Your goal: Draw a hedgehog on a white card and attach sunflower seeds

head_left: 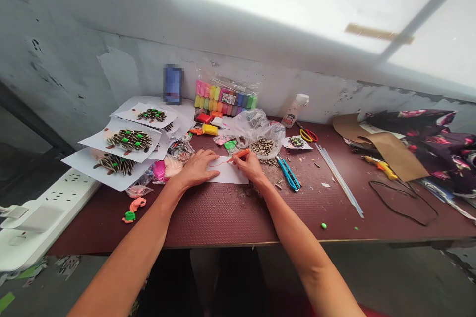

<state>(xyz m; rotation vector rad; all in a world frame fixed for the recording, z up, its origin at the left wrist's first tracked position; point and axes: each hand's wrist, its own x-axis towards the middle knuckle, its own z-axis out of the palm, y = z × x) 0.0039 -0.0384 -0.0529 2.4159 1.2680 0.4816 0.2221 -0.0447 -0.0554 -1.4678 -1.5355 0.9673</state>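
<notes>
Tabletop (223, 218) in dark red spreads before a seated person, with overlapping white cards (85, 161) bearing seed-covered hedgehog figures piled at its left. Toward the back lies a packet of coloured clay (226, 96); nearer, a clear plastic bag (273, 131) sits slumped around striped seeds (263, 147). A white sheet (232, 176) lies flat near the front edge, its long axis running left to right between the person's two hands, which are apart. The left hand (199, 166) rests palm down on the sheet's left end, thumb spread from the fingers; the right hand (251, 164) pinches an orange pen (244, 152) above the right half. The pen slants, its tip aimed left and slightly toward the person, its back end pointing right and away. At the tip ends a thin, curved orange line (218, 164).
</notes>
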